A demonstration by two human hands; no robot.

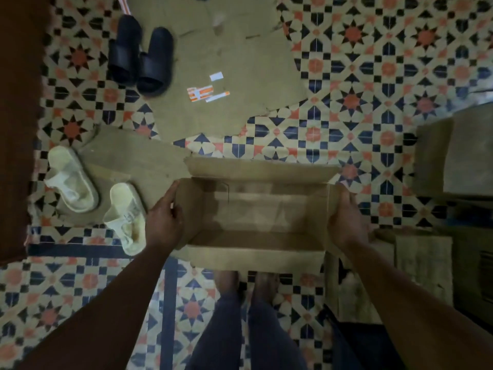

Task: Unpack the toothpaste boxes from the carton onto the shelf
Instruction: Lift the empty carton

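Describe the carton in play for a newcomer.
On the star-patterned tile floor, look just ahead of the bare feet. The open brown cardboard carton is gripped at its ends by left hand and right hand; cartons at right are untouched.

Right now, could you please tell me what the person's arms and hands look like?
The left forearm and right forearm are bare as far as the frame shows: no sleeves or wristbands. The left hand and right hand show no gloves, rings or watch, though dim light could hide small details.

You're in a home, it seems: patterned floor tiles [352, 102], black slippers [141, 60] at eleven o'clock, pale slippers [93, 198] at nine.
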